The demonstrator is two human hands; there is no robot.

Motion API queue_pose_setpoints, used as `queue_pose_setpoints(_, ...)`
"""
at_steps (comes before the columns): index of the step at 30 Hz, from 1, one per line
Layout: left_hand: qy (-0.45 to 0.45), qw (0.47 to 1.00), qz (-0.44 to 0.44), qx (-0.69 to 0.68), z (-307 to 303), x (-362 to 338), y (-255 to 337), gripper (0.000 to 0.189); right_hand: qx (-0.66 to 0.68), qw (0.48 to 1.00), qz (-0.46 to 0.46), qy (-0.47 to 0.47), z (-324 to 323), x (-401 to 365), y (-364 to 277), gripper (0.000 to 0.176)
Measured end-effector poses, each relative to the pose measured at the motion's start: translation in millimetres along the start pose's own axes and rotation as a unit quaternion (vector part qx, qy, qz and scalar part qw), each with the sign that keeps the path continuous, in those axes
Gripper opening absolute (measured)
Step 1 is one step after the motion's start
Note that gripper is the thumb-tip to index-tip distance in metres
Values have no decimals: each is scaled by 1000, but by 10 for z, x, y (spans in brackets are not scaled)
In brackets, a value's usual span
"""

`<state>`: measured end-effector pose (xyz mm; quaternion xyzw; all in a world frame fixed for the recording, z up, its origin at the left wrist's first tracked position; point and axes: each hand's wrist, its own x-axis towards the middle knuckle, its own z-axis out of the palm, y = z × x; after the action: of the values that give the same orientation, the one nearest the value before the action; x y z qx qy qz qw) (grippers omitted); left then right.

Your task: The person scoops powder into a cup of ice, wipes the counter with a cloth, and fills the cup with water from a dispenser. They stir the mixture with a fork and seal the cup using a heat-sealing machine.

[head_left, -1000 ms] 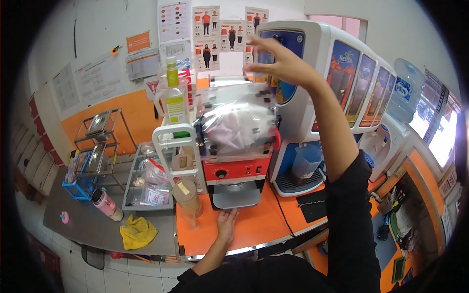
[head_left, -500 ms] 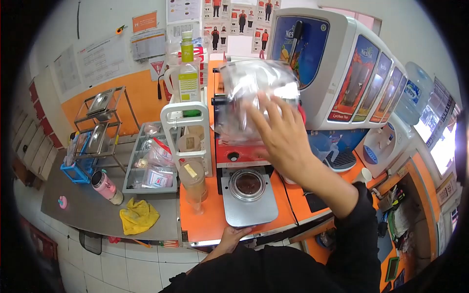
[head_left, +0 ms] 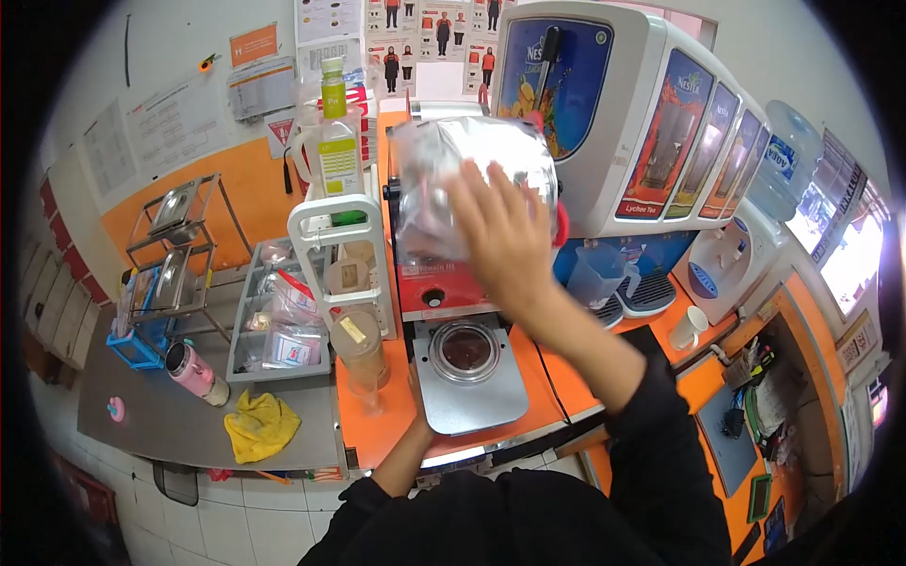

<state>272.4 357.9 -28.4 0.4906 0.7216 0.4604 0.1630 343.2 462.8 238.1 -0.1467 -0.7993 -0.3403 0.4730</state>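
Observation:
My right hand (head_left: 505, 231) reaches over a red cup sealing machine (head_left: 442, 290), fingers spread in front of shiny clear plastic film (head_left: 491, 141) on its top. Whether the palm presses on the film cannot be made out. A flat metal tray (head_left: 472, 406) sticks out from the machine's front. In its round holder is a cup (head_left: 469, 349) with dark contents, seen from above. My left hand (head_left: 421, 426) is at the tray's left edge, partly beneath it, and its fingers are hidden.
Left of the machine stand a white carrier (head_left: 294, 226) and a clear plastic cup (head_left: 357, 344). A grey bin of packets (head_left: 283, 375), a pink tumbler (head_left: 196, 375) and a yellow cloth (head_left: 261, 427) rest on the grey counter. To the right are a drink dispenser (head_left: 604, 179) and a white mug (head_left: 689, 327).
My right hand has moved slightly left and down across the film. The left hand has shifted from under the tray's front edge to its left side. The view has swung slightly right.

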Motion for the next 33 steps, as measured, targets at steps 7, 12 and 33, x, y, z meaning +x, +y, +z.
queue_pose_setpoints(7,4,1000,19,0,201,-86,2,43,283,953,100,-44,-275,-664,-161,69)
queue_pose_setpoints(12,21,999,26,-17,284,-101,-22,42,312,866,296,-253,-243,-1229,-550,72)
queue_pose_setpoints(33,3,976,78,-204,624,-1058,-308,28,323,855,392,-103,-739,-1372,-350,62)
